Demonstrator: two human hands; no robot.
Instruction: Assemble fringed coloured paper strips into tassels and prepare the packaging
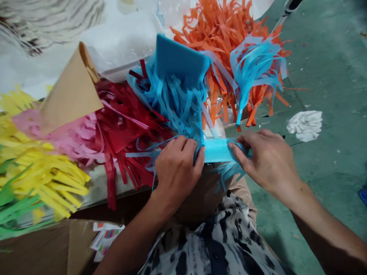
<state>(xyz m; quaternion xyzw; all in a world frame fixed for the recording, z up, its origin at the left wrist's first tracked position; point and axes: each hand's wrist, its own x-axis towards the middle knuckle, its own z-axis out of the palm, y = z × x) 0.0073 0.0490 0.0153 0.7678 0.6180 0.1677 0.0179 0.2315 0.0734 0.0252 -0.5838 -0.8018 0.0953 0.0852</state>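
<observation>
My left hand (178,172) and my right hand (262,160) both pinch a light blue paper band (215,150), one at each end. Thin blue paper fringe (229,172) hangs from the band, and my fingers hide parts of it. Just above my hands is a bundle of blue paper fringe (174,103) with a flat blue top. Orange paper fringe (223,49) rises behind it, topped by another blue fringe tuft (256,65). To the left lie red fringe (123,133), pink fringe (77,137), yellow fringe (48,175) and a tan paper cone (71,91).
Green fringe (17,202) lies at the far left. A clear plastic sheet (120,46) is bunched behind the bundles. Crumpled white paper (304,125) lies on the green-painted floor (329,76). A cardboard box (43,244) with printed sheets (106,238) sits at lower left.
</observation>
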